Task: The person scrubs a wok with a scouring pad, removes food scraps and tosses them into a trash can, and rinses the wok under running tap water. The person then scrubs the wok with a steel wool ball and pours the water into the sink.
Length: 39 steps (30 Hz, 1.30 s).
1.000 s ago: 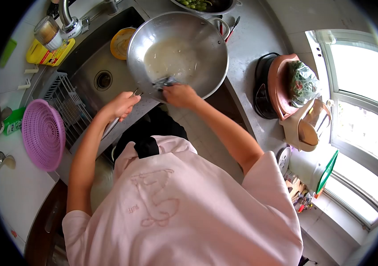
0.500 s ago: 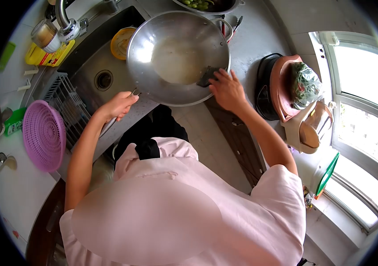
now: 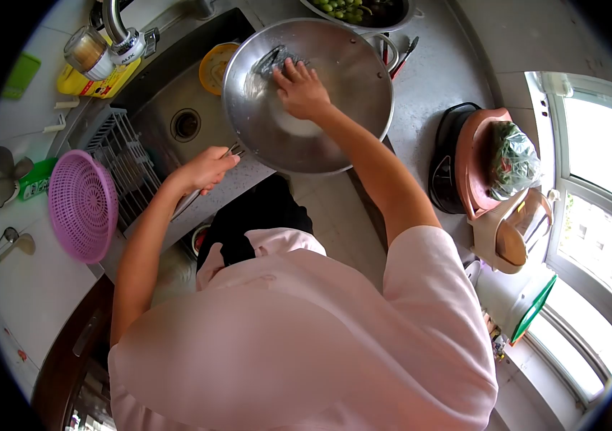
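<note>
Wears a loose, pale pink shirt point(image 3: 421, 345), softly creased toward the waist, with a faint trace of raised outline point(image 3: 266, 278) in a similar pink on the front, next to a broad patch too blurred to make out. Has short, wide sleeves point(image 3: 421, 262) of the same pink cloth, ending on the upper arms and leaving the forearms point(image 3: 374, 161), the left hand point(image 3: 209, 171) and the right hand point(image 3: 299, 87) bare. Shows a bunched, folded pink hem point(image 3: 284, 241) at the waist, lying against black trousers point(image 3: 270, 212).
</note>
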Each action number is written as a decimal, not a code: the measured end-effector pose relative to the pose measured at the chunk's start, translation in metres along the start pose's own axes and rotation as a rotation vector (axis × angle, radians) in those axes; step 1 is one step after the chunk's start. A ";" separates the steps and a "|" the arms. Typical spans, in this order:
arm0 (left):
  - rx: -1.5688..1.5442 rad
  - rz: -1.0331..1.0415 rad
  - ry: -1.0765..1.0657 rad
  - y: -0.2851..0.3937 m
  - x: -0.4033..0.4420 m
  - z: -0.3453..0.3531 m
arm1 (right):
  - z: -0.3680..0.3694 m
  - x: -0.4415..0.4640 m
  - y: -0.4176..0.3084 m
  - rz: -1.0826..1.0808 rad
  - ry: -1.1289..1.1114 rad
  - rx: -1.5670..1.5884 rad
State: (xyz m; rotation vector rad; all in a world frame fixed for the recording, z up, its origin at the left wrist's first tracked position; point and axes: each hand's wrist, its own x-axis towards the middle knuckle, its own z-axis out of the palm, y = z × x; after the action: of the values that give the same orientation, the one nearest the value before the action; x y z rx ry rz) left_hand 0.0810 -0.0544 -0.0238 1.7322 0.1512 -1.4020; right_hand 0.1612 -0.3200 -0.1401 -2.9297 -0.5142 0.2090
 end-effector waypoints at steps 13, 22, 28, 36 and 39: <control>-0.083 -0.007 -0.071 -0.007 0.003 0.002 | -0.055 -0.132 0.007 0.090 -0.635 -0.001; 0.020 0.045 -0.013 0.002 0.002 -0.003 | -0.045 -0.020 0.070 0.205 -0.160 -0.515; 0.026 0.014 0.010 0.005 0.003 -0.001 | -0.014 0.021 0.002 -0.023 -0.002 -0.144; 0.034 0.028 -0.012 0.005 0.003 -0.002 | -0.051 -0.002 0.085 0.052 0.011 -0.783; 0.022 0.047 -0.022 0.002 0.003 -0.002 | -0.047 -0.041 0.095 0.159 -0.041 -0.691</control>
State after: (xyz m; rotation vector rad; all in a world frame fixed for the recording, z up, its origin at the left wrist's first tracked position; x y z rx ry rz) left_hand 0.0844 -0.0551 -0.0252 1.7269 0.0829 -1.3931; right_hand 0.1621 -0.4286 -0.1065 -3.6523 -0.4195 0.1270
